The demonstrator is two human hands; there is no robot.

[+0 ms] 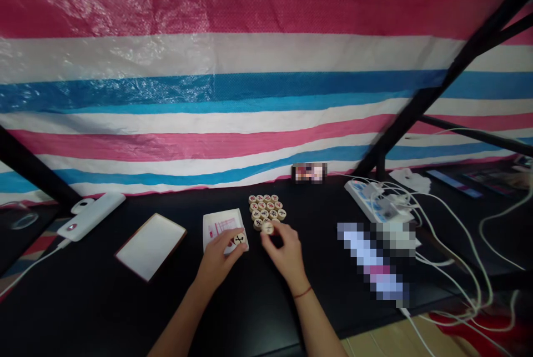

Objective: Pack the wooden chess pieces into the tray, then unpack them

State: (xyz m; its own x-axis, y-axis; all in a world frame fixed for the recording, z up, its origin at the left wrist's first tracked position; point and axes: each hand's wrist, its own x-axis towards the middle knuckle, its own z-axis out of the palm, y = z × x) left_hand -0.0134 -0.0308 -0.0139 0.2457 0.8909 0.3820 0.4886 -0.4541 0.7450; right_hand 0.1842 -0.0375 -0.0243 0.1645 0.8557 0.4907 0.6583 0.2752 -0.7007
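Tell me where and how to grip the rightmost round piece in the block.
Likely best pinched by its rim, coming down from the right: the rightmost round piece lies flat with that side free, while a neighbouring piece crowds its left.

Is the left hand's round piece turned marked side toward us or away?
Toward us: the piece, held in the left hand, shows its dark marking to the camera.

I have the left hand (pixel 217 257) pinching a marked disc (pixel 240 239) over the white box (pixel 210 218), and the right hand (pixel 288 252) gripping another disc (pixel 267 227) at the near side of the piece rows (pixel 270 205); a pixelated device (pixel 308 172) stands by the black table's (pixel 258 307) far edge.
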